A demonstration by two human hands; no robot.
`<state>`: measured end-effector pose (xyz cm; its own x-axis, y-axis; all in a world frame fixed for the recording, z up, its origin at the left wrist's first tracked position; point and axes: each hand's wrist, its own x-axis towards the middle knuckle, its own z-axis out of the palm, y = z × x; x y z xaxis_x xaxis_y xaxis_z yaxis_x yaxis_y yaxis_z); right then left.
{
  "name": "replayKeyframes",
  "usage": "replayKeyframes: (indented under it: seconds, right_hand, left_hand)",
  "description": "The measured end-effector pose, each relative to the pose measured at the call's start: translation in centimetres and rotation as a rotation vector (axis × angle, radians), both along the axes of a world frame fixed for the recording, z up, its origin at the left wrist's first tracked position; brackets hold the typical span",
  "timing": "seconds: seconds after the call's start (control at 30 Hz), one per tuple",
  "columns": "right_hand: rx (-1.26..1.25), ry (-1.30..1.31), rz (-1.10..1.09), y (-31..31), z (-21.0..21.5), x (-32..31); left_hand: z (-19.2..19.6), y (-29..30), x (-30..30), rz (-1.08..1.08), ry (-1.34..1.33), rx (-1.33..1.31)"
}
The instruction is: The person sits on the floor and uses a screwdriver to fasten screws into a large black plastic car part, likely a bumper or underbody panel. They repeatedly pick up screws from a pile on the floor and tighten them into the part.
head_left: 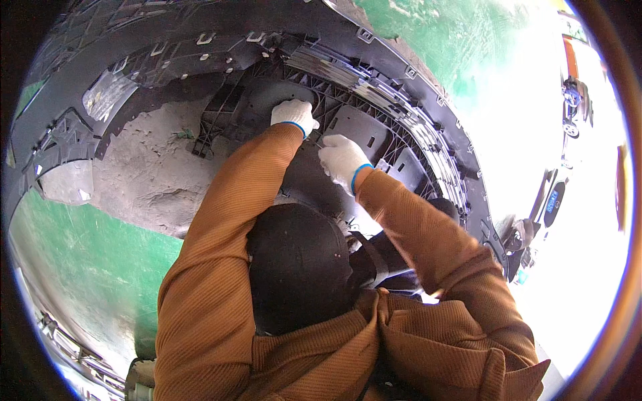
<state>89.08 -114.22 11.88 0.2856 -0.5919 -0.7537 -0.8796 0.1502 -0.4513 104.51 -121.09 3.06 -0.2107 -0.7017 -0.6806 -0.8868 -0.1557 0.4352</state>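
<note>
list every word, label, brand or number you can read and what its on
Blue plate on a dark piece, far right: small pale characters, not copied here.
Gloved left hand, gloved right hand: no text visible.
Black plastic part: none readable.

Within the curve of the bumper [200,25] are the left hand [294,115] and right hand [343,160]; a sheet [150,157] lies at the bumper's left, a grille [394,97] along its right, floor [445,33] beyond.

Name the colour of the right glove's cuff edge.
Blue: the right glove is white with a blue cuff edge, seen in the head view.
</note>
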Motion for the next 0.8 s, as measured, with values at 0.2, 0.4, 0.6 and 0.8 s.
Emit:
replayKeyframes:
  seconds: [0.2, 0.4, 0.6, 0.8]
  right_hand:
    - [-0.321, 0.33, 0.769, -0.2, 6.4, 3.1]
    - [-0.616, -0.053, 0.859, -2.1, -2.2, -1.1]
    - [-0.417, 0.293, 1.071, -1.4, 6.1, 2.9]
    - [0.239, -0.345, -0.267, -0.7, 1.2, 0.5]
  left_hand:
    - [-0.4, 0.8, 0.4, 0.033, -0.01, -0.006]
    - [0.2, 0.0, 0.0, 0.006, -0.024, 0.015]
    - [-0.3, 0.5, 0.2, 0.036, -0.041, -0.038]
    - [-0.2, 0.5, -0.3, 0.023, -0.045, -0.087]
